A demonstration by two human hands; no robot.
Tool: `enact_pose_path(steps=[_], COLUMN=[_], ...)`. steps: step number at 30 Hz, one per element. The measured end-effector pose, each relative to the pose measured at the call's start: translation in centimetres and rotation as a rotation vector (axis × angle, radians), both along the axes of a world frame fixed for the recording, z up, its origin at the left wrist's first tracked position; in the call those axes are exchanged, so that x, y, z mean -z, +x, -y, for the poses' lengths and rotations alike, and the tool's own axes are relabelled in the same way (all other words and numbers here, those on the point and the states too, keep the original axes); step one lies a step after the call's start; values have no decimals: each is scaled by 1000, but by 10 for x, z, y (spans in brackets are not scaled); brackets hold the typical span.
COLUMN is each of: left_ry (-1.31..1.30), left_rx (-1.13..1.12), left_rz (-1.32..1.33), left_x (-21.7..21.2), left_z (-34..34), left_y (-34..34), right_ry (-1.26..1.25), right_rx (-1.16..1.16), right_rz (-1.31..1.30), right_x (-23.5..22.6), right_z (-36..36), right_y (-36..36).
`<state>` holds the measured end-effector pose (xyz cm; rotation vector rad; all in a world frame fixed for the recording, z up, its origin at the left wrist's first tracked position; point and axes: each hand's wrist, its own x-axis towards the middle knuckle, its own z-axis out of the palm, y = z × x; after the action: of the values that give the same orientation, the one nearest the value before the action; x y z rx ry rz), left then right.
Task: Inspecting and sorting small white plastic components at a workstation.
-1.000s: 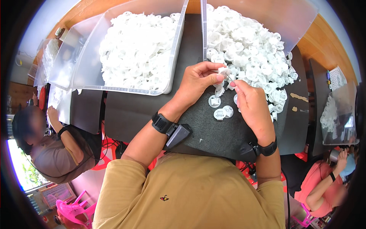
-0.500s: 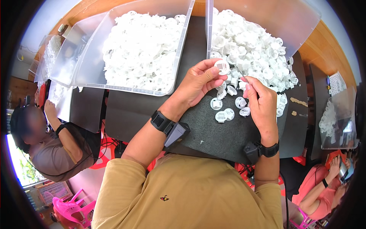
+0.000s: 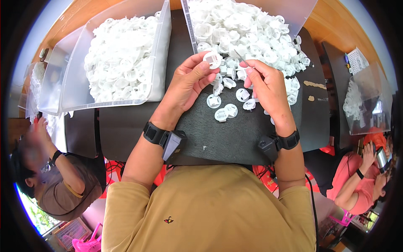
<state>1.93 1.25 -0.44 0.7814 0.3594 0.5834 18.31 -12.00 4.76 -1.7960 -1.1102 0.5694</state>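
My left hand (image 3: 187,84) pinches a round white plastic part (image 3: 213,60) between thumb and fingers, raised over the near edge of a heap of similar parts (image 3: 256,38). A thin, dark, pointed tool (image 3: 239,56) sits between the thumb and fingers of my right hand (image 3: 268,86); its tip stands a little apart from the held part, and its exact kind cannot be made out. Below my hands, several loose parts (image 3: 213,101) lie on a dark mat (image 3: 226,136), some overlapping. My right hand hides a few of them.
A translucent bin (image 3: 155,80) full of white parts stands at left; another tilted bin (image 3: 300,10) backs the heap. Co-workers sit left (image 3: 71,180) and right (image 3: 357,180). Tan scraps (image 3: 315,85) lie at the table's right. Another clear bin (image 3: 369,105) stands farther right.
The whole view has shifted, so the table and bins appear farther left and higher. My right hand has moved slightly forward, and more of the tool shows. Both hands keep their hold.
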Motion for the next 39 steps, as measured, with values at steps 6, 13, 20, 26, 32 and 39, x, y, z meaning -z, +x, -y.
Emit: enact_pose_path(steps=[6,13,20,26,32,39], left_ry=[26,114,155,192,200,214], left_rx=[-19,-5,-15,-56,-67,-67], left_rz=[-5,-38,-94,-102,-120,-113], left_x=[1,-2,-2,1,3,3], left_z=[1,3,4,2,2,2], left_y=[1,1,1,1,2,3], right_ry=[17,76,84,138,114,103], right_rx=[16,20,-75,-129,-138,-120], right_rz=[131,379,320,411,531,617], right_x=[7,13,-11,-9,-3,0], right_z=[0,-3,2,5,4,5], right_y=[2,3,-15,-18,-21,-22])
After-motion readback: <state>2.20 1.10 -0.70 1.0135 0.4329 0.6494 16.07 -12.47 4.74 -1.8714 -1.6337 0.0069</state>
